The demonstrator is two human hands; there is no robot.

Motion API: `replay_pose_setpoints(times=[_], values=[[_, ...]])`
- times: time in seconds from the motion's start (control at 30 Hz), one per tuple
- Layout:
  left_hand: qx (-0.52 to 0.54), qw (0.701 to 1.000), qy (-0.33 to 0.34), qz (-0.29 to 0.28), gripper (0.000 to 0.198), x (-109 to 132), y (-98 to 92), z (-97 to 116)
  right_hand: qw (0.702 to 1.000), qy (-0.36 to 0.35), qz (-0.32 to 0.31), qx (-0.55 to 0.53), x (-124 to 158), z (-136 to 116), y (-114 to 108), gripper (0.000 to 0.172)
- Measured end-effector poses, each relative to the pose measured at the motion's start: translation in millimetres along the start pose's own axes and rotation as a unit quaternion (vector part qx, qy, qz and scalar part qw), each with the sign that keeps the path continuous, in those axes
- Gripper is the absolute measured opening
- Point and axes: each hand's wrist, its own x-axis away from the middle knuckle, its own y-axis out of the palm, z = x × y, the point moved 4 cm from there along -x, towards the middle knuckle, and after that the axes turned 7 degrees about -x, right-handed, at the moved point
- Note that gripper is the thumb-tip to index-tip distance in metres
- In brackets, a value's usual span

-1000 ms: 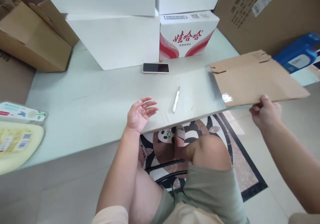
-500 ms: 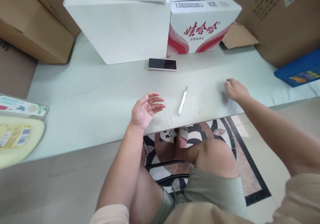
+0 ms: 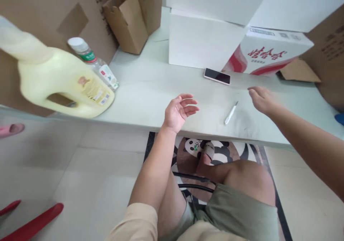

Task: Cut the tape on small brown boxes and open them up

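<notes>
Flat brown cardboard (image 3: pixel 299 70): put down beside the red-printed carton (image 3: pixel 264 57), out of both hands; the layout suggests a lull between handlings, with no cut under way, and how much handling is left the view does not settle
Left hand (image 3: pixel 176 114): about half open, palm turned toward the right, fingers loosely curled and slightly apart, holding nothing; it is over the near part of the pale green tabletop (image 3: pixel 142 90), and whether it touches the surface I cannot tell
Right hand (image 3: pixel 260 98): over the tabletop, back of the hand up, fingers close together and blurred; no object shows in it, but the palm is hidden, so I cannot tell how far open it is or whether it grips something small
White craft knife (image 3: pixel 230 114): on the tabletop between the hands, nearer the right, slim tip slanting away from the person; neither hand touches it
Phone (image 3: pixel 217 76): flat, dark screen up, beyond the knife and just in front of the white boxes (image 3: pixel 201 40)
Brown cartons (image 3: pixel 134 22): two, upright and open-topped, at the back left
Yellow detergent jug (image 3: pixel 67 78): near the left end, beside a white-capped clear bottle (image 3: pixel 87 55), well apart from both hands
</notes>
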Motion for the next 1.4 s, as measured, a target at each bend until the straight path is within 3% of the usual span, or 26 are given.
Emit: replay_pose_setpoints(times=[0.23, 0.33, 0.5, 0.67, 0.8, 0.87, 0.93, 1.03, 1.1, 1.2, 1.27, 1.3, 1.37, 1.4], values=[[0.110, 0.991, 0.052, 0.061, 0.023, 6, -46.6, 32, 0.987, -0.152, -0.028, -0.045, -37, -166, 40, 0.049], [0.164, 0.982, 0.063, 0.073, 0.023, 0, -60.1, 41, 0.969, -0.234, -0.032, -0.068, -69, -238, 60, 0.047], [0.187, 0.979, 0.039, 0.075, 0.025, -15, -78.8, 49, 0.948, -0.308, -0.028, -0.075, -136, -357, 89, 0.043], [0.188, 0.978, 0.040, 0.082, 0.028, -27, -102.4, 60, 0.917, -0.382, 0.028, -0.114, -190, -475, 84, 0.030], [0.190, 0.976, 0.049, 0.098, 0.030, -30, -116.3, 68, 0.917, -0.374, 0.050, -0.132, -238, -533, 78, 0.023], [0.194, 0.974, 0.051, 0.102, 0.030, -29, -118.4, 69, 0.922, -0.361, 0.029, -0.139, -253, -542, 81, 0.020], [0.194, 0.974, 0.053, 0.104, 0.030, -27, -117.3, 69, 0.919, -0.366, 0.028, -0.142, -250, -539, 81, 0.018], [0.182, 0.976, 0.060, 0.101, 0.029, -22, -110.9, 69, 0.910, -0.388, 0.068, -0.129, -212, -515, 72, 0.003], [0.176, 0.977, 0.068, 0.103, 0.029, -16, -106.2, 69, 0.906, -0.399, 0.083, -0.112, -174, -488, 63, 0.012], [0.149, 0.975, 0.095, 0.134, 0.027, -3, -106.9, 68, 0.909, -0.392, 0.089, -0.113, -118, -432, 48, 0.019], [0.084, 0.966, 0.152, 0.190, 0.025, 6, -116.4, 70, 0.914, -0.371, 0.098, -0.135, -85, -384, 37, 0.016], [0.035, 0.952, 0.198, 0.232, 0.024, 11, -123.0, 72, 0.913, -0.363, 0.111, -0.148, -69, -357, 30, 0.013], [-0.065, 0.894, 0.289, 0.337, 0.021, 20, -135.1, 77, 0.905, -0.354, 0.157, -0.177, -36, -301, 14, 0.006], [-0.110, 0.874, 0.295, 0.371, 0.020, 22, -137.3, 77, 0.894, -0.352, 0.190, -0.201, -18, -272, 6, 0.004]])
